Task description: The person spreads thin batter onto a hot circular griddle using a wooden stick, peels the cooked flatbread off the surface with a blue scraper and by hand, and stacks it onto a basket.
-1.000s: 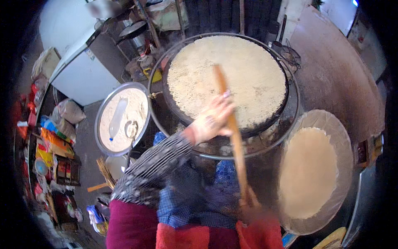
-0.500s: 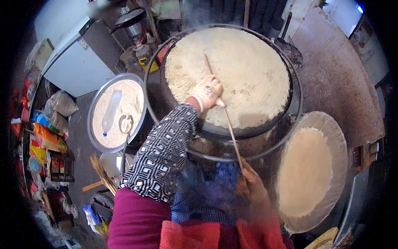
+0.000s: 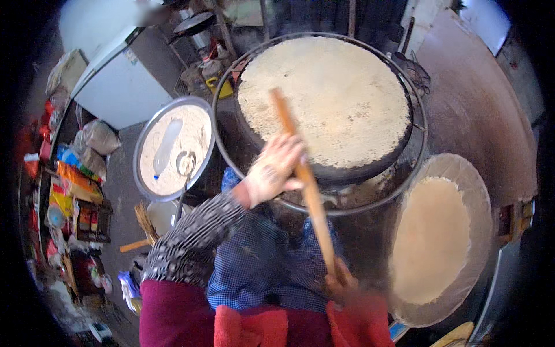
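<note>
A long flat wooden batter spreader [image 3: 315, 208] slants from over the near left part of the griddle down to my lap. My left hand [image 3: 272, 170], in a thin pale glove, is closed on its middle, fingers pressed along the wood. My right hand [image 3: 342, 282], low by the red cuff, grips its lower end; part of that hand is blurred. Past the upper end lies a large round griddle [image 3: 324, 178] with a dark rim. A thin, pale, rough-surfaced pancake [image 3: 329, 104] covers nearly all of its top.
A metal ring [image 3: 425, 130] runs round the griddle. Left of it, a metal basin [image 3: 139, 156] holds pale batter, a plastic bottle [image 3: 168, 144] and a ladle [image 3: 186, 163]. Right, a covered round tray [image 3: 480, 231] bears a pale round sheet [image 3: 430, 240]. A brown board [image 3: 474, 110] stands beyond.
The spreader has turned from its thin edge to its broad face and come nearer me. My left hand has drawn back off the griddle, and my right hand has moved lower.
</note>
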### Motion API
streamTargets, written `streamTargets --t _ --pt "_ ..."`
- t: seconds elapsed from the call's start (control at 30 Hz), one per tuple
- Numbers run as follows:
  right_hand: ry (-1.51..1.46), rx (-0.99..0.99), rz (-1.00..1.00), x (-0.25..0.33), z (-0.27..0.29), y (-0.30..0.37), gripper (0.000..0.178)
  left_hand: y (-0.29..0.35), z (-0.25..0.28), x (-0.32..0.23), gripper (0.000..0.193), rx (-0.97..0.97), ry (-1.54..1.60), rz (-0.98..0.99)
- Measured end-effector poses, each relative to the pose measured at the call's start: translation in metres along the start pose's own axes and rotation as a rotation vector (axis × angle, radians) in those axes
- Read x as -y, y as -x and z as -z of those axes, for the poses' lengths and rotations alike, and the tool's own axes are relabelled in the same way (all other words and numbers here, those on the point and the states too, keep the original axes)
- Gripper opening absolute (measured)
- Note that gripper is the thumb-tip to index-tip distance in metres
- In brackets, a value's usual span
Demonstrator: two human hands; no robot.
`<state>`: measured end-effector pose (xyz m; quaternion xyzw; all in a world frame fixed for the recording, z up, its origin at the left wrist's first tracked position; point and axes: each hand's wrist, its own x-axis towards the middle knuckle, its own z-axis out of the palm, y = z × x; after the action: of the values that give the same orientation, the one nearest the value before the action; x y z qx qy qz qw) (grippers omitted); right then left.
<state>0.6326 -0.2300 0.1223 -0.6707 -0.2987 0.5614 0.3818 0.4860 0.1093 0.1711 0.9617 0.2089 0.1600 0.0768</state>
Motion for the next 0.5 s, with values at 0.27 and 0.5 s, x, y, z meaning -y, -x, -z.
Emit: streamTargets --t 0.27,0.5 --pt "-0.623 -0.001 0.049 0.05 -0.03 -0.051 0.059 -0.143 -0.047 0.045 0.073 0.33 -0.292 -0.185" --pt "-0.643 0.286 -0.04 0.073 -0.024 -0.085 0.058 -0.07 -0.024 0.111 0.066 0.151 -0.261 0.07"
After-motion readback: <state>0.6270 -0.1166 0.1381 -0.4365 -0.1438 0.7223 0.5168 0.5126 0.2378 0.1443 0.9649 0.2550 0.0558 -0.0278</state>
